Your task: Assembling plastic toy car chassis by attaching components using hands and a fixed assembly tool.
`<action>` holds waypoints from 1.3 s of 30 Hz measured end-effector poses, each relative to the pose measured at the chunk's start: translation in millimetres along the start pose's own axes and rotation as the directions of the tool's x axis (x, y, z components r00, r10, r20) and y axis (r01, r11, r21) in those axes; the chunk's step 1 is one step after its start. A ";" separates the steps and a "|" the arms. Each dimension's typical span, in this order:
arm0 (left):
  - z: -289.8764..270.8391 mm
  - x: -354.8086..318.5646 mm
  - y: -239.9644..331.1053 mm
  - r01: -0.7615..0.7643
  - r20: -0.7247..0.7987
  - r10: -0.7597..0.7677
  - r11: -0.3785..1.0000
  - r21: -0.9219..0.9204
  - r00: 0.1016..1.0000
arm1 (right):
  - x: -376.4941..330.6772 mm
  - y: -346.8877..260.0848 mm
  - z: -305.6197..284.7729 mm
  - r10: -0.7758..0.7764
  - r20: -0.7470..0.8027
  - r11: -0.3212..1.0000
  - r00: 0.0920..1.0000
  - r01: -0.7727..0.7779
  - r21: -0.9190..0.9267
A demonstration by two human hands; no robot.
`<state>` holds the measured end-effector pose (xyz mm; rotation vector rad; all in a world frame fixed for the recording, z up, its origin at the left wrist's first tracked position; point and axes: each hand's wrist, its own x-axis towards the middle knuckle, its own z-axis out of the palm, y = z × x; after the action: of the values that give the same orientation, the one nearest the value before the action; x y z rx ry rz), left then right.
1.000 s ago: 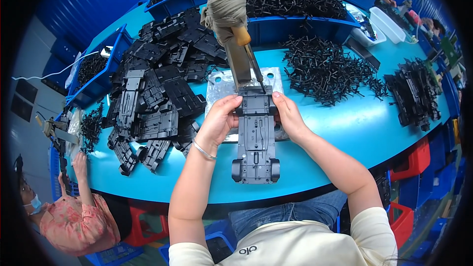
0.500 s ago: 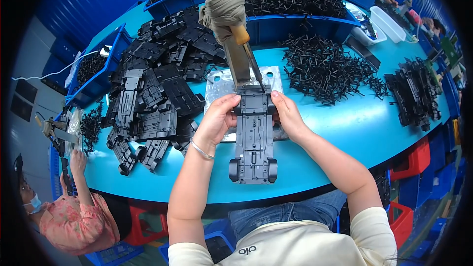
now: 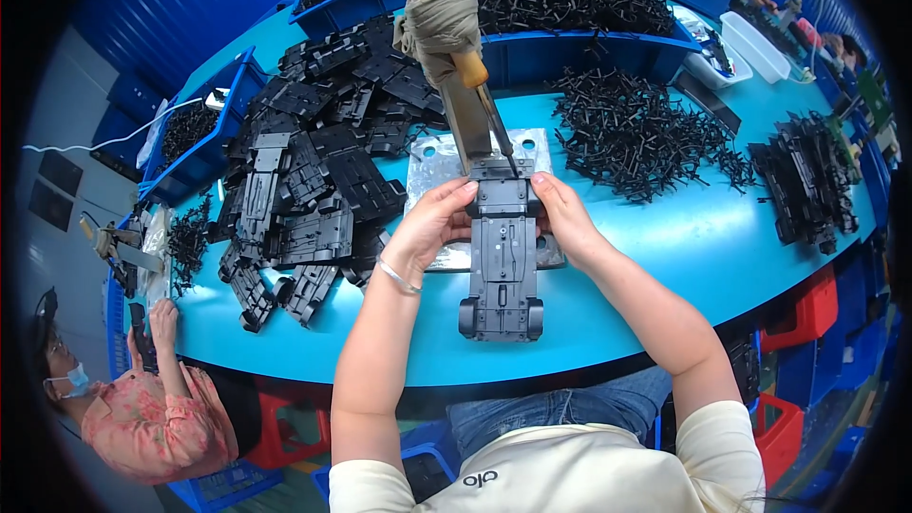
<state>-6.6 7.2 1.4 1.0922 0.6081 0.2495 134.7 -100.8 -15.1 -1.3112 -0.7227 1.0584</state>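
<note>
Both my hands grip a black plastic toy car chassis by its far end, one on each side. My left hand has its thumb on the left edge, with fingers curled beneath. On the right edge, my right hand holds in the same way. A soldering iron with a wooden handle hangs from a cloth-wrapped stand. Its tip reaches the far right corner of the chassis; whether it touches, I cannot tell. Under the far end lies a silvery metal plate.
Piled black chassis lie left; small black plastic parts are heaped right. Blue bins of such parts stand behind. More chassis are stacked far right, near a white tray. A co-worker sits at left, holding a dark piece.
The chassis' near end has shifted slightly away from me, while my hands keep their grip on it. The view has moved a little. At left, the co-worker's hands have shifted slightly.
</note>
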 end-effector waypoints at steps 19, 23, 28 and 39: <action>32.6 46.2 2.5 0.004 -0.111 -0.024 0.984 -0.180 0.994 | 10.3 -16.3 -24.4 -0.093 -0.196 0.995 0.976 0.084 -0.055; 36.4 49.4 3.8 0.015 -0.109 -0.037 0.981 -0.193 0.993 | 9.1 -18.8 -28.7 -0.088 -0.222 0.995 0.971 0.074 -0.071; 38.6 47.9 7.5 -0.020 -0.107 -0.004 0.976 -0.219 0.994 | 9.4 -18.7 -27.0 -0.087 -0.194 0.996 0.977 0.080 -0.042; 39.1 46.1 8.4 -0.037 -0.126 0.014 0.983 -0.182 0.992 | 6.8 -20.7 -25.6 -0.089 -0.185 0.996 0.979 0.087 -0.020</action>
<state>54.1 3.5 5.8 0.9115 0.6682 0.3908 164.5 -103.5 0.1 -1.3559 -0.6408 0.8492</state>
